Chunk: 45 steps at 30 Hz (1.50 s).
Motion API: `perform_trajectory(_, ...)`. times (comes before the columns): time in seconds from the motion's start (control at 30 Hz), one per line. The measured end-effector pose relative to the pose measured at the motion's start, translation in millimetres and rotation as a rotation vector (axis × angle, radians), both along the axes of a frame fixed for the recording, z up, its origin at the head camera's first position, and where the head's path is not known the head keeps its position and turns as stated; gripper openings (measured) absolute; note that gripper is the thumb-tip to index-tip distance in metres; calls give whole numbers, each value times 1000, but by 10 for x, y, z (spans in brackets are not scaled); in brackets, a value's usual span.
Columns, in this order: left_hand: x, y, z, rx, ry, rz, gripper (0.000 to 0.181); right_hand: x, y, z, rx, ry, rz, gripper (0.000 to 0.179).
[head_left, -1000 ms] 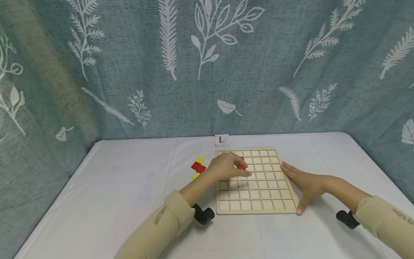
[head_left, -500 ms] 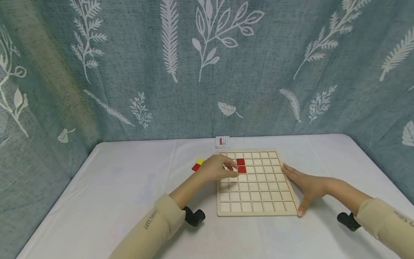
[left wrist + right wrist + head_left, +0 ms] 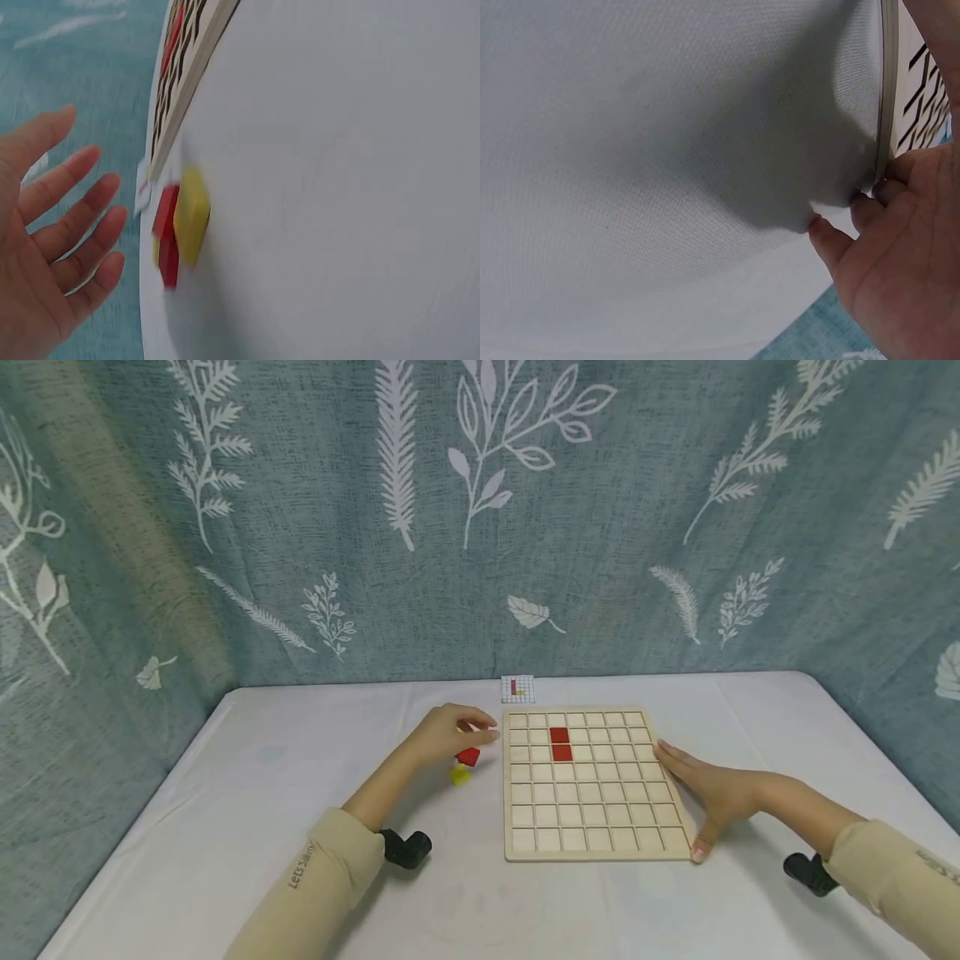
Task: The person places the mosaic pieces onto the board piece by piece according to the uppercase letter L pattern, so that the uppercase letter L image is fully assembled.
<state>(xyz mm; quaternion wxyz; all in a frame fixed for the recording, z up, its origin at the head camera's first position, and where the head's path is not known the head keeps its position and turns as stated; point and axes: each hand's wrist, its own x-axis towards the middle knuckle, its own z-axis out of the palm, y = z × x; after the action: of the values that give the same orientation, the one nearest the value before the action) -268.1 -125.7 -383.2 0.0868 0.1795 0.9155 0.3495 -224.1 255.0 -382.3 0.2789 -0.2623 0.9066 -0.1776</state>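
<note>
My left hand (image 3: 442, 732) hovers over a small pile of square tiles left of the wooden grid board (image 3: 600, 839). Its fingers are spread and loosely bent, holding nothing, as the left wrist view confirms. Below it lie a red tile (image 3: 468, 757) and a yellow tile (image 3: 460, 775); the hand partly hides the pile. In the left wrist view a yellow tile (image 3: 193, 217) leans beside red tiles (image 3: 169, 262). Two red tiles (image 3: 560, 743) sit in adjoining cells of one board column. My right hand (image 3: 716, 793) rests along the board's right edge, thumb at the near corner.
A small printed grid card (image 3: 517, 689) with red and yellow marks lies just behind the board. White cloth (image 3: 315, 735) covers the table, and a leaf-patterned curtain (image 3: 420, 593) hangs at its back edge. Black cameras (image 3: 407, 849) are strapped to both wrists.
My left hand has drawn back leftward from the board to above the tile pile, uncovering the two red tiles in the grid. My right hand stays on the board's edge.
</note>
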Motion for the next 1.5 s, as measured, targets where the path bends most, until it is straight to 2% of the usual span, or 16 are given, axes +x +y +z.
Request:
perform_trajectory(0.2,-27,-191,-3,4,20,52,26,0,2,-14,3,7,0,142)
perform_trajectory(0.43,-22,-304,-65,-22,10,35,23,9,6,-13,-2,2,-6,142)
perform_trajectory(0.63,0,-298,-108,-58,-11,37,27,12,-2,5,-24,4,11,139)
perform_trajectory(0.73,23,-286,-120,-69,-11,19,27,15,-1,5,-29,-2,9,139)
perform_trajectory(1.0,86,-284,-150,-79,42,-9,25,18,10,-8,-40,-4,14,139)
perform_trajectory(1.17,108,-287,-149,-121,70,-3,25,7,19,-10,-37,5,21,140)
perform_trajectory(1.5,122,-281,-147,-143,63,22,26,3,28,-40,-32,-2,16,141)
